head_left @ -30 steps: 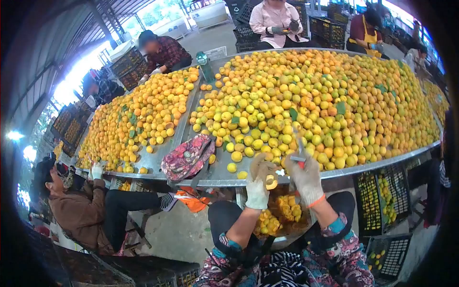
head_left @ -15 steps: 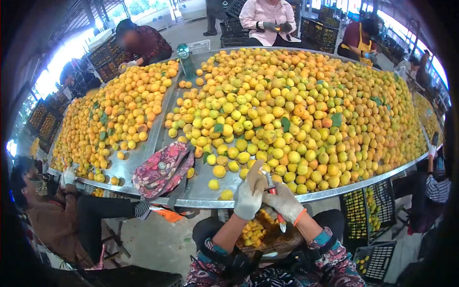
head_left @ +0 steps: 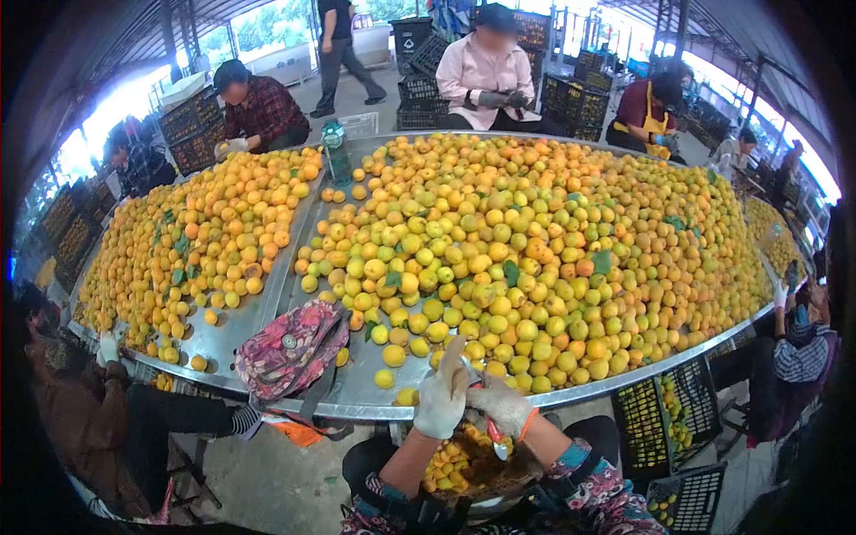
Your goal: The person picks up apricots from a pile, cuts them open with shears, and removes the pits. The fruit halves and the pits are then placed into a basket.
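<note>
My left hand (head_left: 440, 398), in a white glove with brown-stained fingertips, is closed at the table's front edge; what it may hold is hidden. Beside it, my right hand (head_left: 505, 408), gloved with an orange cuff edge, grips a red-handled metal tool (head_left: 494, 433) whose silvery end points down. Its kind I cannot make out fully. Below both hands, a container (head_left: 510, 477) at my lap holds yellow fruit pieces (head_left: 448, 465). Just beyond my hands lies a big heap of yellow-orange, apricot-like fruit (head_left: 535, 250).
A floral backpack (head_left: 292, 349) rests on the metal table (head_left: 357, 412), left of my hands. A green bottle (head_left: 336, 153) stands by the divider. Black crates (head_left: 640, 428) sit at lower right. Several people sit around the table; one person (head_left: 341, 53) walks behind.
The view has tilted up, so the table sits lower and more background shows. My hands stay close together with the red-handled tool. A person in the background now shows mid-stride.
</note>
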A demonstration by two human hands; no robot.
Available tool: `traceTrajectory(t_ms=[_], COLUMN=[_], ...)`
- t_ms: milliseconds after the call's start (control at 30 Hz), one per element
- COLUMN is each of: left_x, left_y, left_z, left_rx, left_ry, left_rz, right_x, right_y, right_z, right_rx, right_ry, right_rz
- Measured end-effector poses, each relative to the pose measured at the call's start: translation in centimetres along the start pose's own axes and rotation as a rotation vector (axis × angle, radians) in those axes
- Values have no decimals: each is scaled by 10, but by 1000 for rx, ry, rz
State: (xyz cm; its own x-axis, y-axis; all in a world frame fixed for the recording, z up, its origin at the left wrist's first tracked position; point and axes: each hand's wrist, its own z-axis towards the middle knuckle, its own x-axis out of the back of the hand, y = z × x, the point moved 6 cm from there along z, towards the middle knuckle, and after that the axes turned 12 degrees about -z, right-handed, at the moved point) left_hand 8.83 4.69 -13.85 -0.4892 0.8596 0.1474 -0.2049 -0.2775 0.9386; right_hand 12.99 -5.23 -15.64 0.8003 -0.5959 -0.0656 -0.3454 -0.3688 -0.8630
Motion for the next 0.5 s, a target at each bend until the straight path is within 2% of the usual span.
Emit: traceTrajectory(t_ms=[67, 133, 200, 233, 300, 333, 433, 467, 500], left_x=[0, 1, -5, -6, -7, -6, -7, -10, -9], left_y=[4, 11, -6, -9, -13, -31, -59, -63, -57], left_z=[4, 6, 7, 8, 7, 7, 2, 0, -2], left_rx=[27, -105, 33, 39, 61, 49, -24, 128, 179], left_ry=[5, 56, 91, 172, 333, 366, 121, 70, 88], left_rz=[-58, 0, -270, -427, -741, -602, -151, -190, -253], right_x=[1, 2, 4, 3, 7, 10, 24, 24, 24], right_y=[-1, -5, -4, -1, 12, 13, -1, -18, -22], right_z=[1, -3, -5, -8, 6, 5, 8, -8, -8], right_rx=[-40, -1, 35, 56, 206, 221, 488, 373, 402], right_ry=[40, 68, 112, 103, 370, 371, 584, 611, 577], right_rz=[30, 51, 106, 185, 178, 120, -280, -373, -283])
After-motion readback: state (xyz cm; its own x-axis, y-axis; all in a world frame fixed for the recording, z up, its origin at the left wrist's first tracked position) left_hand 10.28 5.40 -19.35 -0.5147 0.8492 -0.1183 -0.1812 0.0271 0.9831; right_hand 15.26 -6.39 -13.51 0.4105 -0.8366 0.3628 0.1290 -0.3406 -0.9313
